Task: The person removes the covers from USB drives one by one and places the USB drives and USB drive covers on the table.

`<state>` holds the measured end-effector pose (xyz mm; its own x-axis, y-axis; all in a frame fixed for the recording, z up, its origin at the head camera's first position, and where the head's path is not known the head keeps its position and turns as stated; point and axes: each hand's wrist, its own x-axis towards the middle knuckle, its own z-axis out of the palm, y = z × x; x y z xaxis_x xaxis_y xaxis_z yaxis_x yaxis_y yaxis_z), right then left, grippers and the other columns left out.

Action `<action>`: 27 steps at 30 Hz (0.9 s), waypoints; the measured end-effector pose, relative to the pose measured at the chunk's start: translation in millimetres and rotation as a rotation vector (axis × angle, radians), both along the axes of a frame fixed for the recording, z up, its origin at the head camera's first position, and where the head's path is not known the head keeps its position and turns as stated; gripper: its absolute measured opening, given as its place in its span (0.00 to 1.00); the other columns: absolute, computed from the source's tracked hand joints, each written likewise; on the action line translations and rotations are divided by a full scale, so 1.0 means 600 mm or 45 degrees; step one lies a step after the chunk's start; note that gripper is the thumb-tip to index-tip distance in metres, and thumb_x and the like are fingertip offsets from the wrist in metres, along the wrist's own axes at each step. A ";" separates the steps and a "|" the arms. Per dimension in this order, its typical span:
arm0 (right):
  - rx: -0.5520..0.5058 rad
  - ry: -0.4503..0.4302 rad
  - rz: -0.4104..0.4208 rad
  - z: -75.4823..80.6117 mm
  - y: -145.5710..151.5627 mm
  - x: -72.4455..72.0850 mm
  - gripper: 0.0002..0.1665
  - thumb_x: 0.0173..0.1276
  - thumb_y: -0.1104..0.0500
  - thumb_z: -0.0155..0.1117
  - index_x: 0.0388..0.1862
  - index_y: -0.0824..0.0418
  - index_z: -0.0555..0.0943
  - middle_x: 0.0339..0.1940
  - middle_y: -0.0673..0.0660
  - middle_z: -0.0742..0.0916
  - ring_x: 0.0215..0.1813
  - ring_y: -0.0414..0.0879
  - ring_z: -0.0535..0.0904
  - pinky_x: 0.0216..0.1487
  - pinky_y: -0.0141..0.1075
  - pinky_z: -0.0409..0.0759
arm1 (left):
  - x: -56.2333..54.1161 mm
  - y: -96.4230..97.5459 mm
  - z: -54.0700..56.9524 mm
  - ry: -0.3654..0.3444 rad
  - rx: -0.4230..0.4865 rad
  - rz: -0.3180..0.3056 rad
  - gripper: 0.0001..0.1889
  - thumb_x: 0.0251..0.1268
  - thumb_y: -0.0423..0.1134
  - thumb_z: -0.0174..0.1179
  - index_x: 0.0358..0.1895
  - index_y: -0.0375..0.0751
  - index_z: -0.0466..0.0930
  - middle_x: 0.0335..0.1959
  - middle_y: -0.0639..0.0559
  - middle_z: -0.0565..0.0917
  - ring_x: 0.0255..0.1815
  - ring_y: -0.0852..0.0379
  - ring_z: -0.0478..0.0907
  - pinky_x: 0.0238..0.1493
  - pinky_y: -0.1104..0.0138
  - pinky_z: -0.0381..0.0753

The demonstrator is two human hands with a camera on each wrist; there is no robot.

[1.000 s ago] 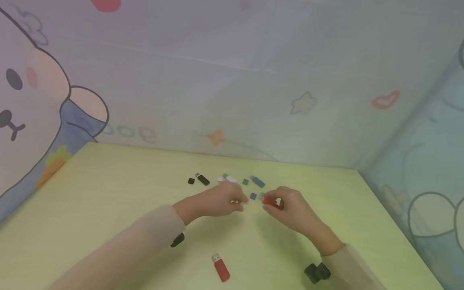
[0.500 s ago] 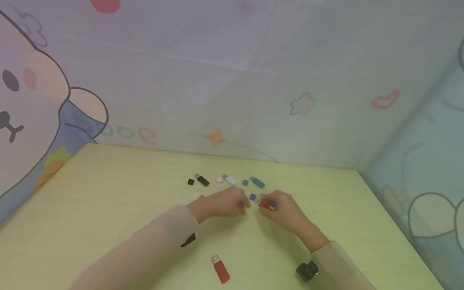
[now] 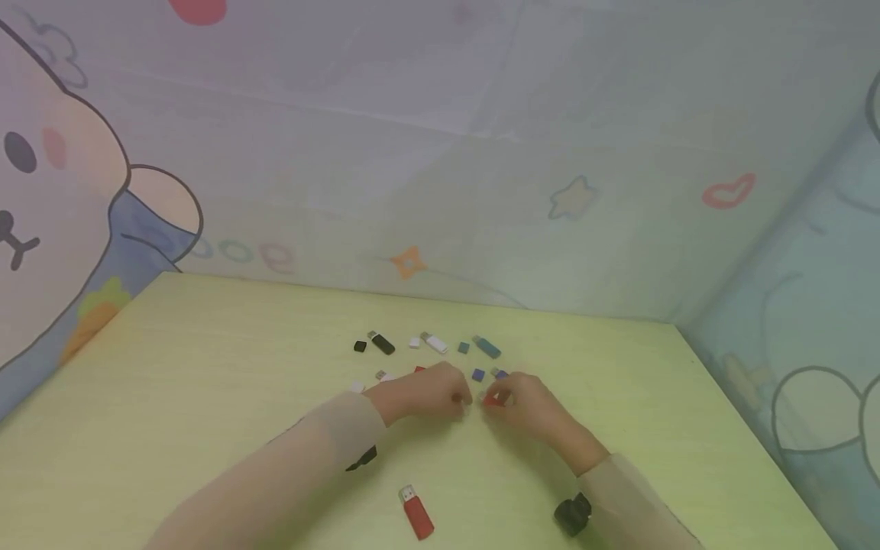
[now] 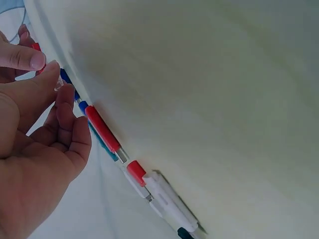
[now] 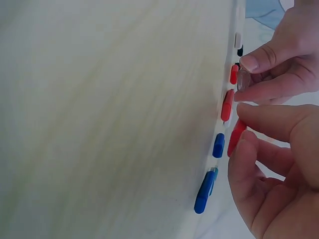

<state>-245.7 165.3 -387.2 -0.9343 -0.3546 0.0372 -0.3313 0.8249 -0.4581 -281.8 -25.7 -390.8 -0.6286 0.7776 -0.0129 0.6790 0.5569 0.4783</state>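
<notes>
In the head view, my left hand [image 3: 429,391] pinches a small clear cap [image 5: 243,79] between thumb and fingers. Facing it, my right hand [image 3: 535,409] holds a red USB stick [image 5: 237,135] by its body. A narrow gap separates cap and stick, and both are above the table. Just behind the hands lie a blue cap [image 3: 477,375] and a blue USB stick [image 3: 500,373]. Another red USB stick [image 3: 417,516] rests alone near the front. Beyond my left hand a red cap [image 3: 419,370] shows, partly hidden.
Along the back of the pale table [image 3: 261,344] lie a black USB stick [image 3: 381,342], a white one [image 3: 435,343] and a teal one [image 3: 487,347], each beside its separate cap. Another white stick [image 3: 386,376] is partly behind my left arm. A printed cloth wall [image 3: 481,191] stands behind.
My left hand has moved right and my right hand left and nearer, bringing the clear cap and the red USB stick closer together. The things lying on the table stay where they were.
</notes>
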 end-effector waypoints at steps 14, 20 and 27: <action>0.010 -0.037 0.075 0.000 0.006 0.001 0.04 0.60 0.65 0.69 0.34 0.63 0.86 0.30 0.52 0.86 0.34 0.42 0.77 0.35 0.35 0.76 | 0.002 0.009 -0.009 0.046 -0.014 -0.065 0.04 0.59 0.27 0.61 0.30 0.34 0.85 0.20 0.55 0.69 0.26 0.60 0.61 0.32 0.71 0.60; 0.000 -0.074 0.083 0.001 0.005 0.002 0.03 0.59 0.65 0.69 0.33 0.63 0.86 0.31 0.52 0.87 0.35 0.43 0.79 0.37 0.35 0.77 | 0.002 0.008 -0.009 0.041 -0.024 -0.075 0.05 0.59 0.28 0.62 0.26 0.36 0.83 0.19 0.56 0.66 0.25 0.61 0.60 0.31 0.72 0.59; -0.003 -0.113 0.075 -0.005 0.006 -0.001 0.04 0.59 0.64 0.69 0.33 0.62 0.85 0.32 0.51 0.87 0.36 0.43 0.79 0.38 0.36 0.78 | 0.003 0.006 -0.007 0.011 -0.024 -0.084 0.14 0.59 0.28 0.62 0.18 0.40 0.71 0.17 0.57 0.60 0.23 0.62 0.56 0.28 0.73 0.54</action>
<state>-246.1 168.7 -390.4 -0.9115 -0.4089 -0.0438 -0.3371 0.8040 -0.4899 -280.2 -22.0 -395.0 -0.5759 0.8172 -0.0229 0.7188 0.5194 0.4622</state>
